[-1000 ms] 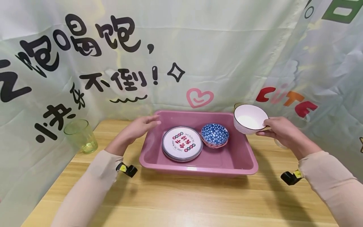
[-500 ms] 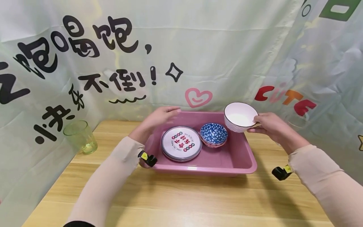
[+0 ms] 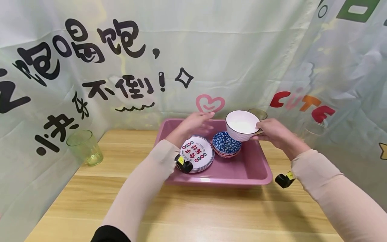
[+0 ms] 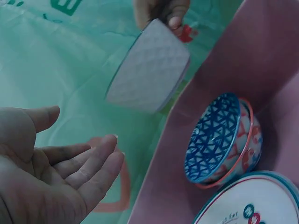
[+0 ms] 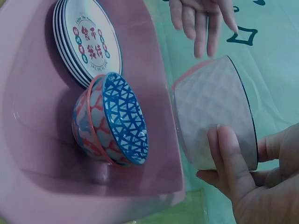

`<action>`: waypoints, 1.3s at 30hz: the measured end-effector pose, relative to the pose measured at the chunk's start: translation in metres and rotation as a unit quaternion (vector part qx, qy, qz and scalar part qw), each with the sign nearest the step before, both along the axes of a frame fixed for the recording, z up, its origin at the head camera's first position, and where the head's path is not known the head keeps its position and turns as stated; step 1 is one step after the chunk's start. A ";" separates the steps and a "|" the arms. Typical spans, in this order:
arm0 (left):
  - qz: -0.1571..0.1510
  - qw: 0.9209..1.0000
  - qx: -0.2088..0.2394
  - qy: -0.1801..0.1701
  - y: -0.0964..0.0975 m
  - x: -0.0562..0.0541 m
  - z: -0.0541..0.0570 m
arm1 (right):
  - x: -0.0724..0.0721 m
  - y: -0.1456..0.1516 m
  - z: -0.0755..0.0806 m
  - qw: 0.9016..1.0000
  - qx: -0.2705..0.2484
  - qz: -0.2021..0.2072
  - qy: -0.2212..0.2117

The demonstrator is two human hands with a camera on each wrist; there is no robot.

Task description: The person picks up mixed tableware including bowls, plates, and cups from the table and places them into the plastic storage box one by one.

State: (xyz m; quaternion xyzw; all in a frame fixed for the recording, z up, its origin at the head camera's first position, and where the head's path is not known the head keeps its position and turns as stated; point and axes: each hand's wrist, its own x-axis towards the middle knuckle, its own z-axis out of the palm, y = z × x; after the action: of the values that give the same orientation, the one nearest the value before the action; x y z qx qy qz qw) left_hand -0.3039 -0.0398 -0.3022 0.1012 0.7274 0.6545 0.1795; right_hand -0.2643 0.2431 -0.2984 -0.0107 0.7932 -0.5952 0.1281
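My right hand (image 3: 273, 134) holds a white bowl (image 3: 242, 125) with a dark rim, thumb at the rim and fingers against its quilted outer wall (image 5: 212, 107). The bowl is slightly tilted above the back right of a pink tub (image 3: 239, 181). My left hand (image 3: 196, 123) reaches over the tub's back, its fingers extended toward the white bowl and holding nothing. In the left wrist view a gap shows between those fingers (image 4: 100, 175) and the bowl. Inside the tub, a blue-patterned bowl (image 3: 225, 143) nests in a red-patterned bowl (image 5: 88, 123), beside a stack of white plates (image 3: 198, 153).
A green glass (image 3: 86, 148) stands on the wooden table (image 3: 211, 215) at the left. An amber glass (image 3: 260, 113) shows behind the white bowl, and a clear glass (image 3: 312, 131) stands farther right. A printed curtain (image 3: 235, 60) hangs close behind the tub.
My right hand has carried the white bowl left, from beyond the tub's right side to over its back right. My left hand has moved right, from the tub's left rim toward the bowl.
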 end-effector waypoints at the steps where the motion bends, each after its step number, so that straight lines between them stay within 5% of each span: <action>1: 0.002 1.000 -0.007 -0.001 0.005 -0.001 -0.001 | -0.001 -0.002 -0.001 1.000 0.000 0.000 -0.001; 12: 0.025 0.999 -0.042 0.008 0.037 -0.011 -0.025 | -0.013 -0.022 -0.013 1.000 -0.006 -0.012 -0.013; 18: 0.039 0.996 -0.067 0.040 0.045 -0.014 -0.036 | -0.022 -0.029 -0.023 0.998 -0.046 -0.031 -0.021; 28: 0.076 0.995 -0.048 0.036 0.050 -0.023 -0.057 | -0.030 -0.035 -0.041 0.995 -0.072 -0.047 -0.058; 32: 0.077 0.995 -0.045 0.054 0.050 -0.026 -0.062 | -0.032 -0.036 -0.044 0.996 -0.056 -0.049 -0.055; 39: 0.078 0.995 -0.056 0.032 0.048 -0.028 -0.067 | -0.036 -0.037 -0.050 0.997 -0.033 -0.053 -0.045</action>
State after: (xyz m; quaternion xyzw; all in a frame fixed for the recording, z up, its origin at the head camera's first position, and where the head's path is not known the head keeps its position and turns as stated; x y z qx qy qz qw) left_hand -0.3315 0.0079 -0.3697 0.0546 0.7743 0.6208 0.1094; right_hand -0.3006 0.2065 -0.3489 0.0538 0.7660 -0.6270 0.1316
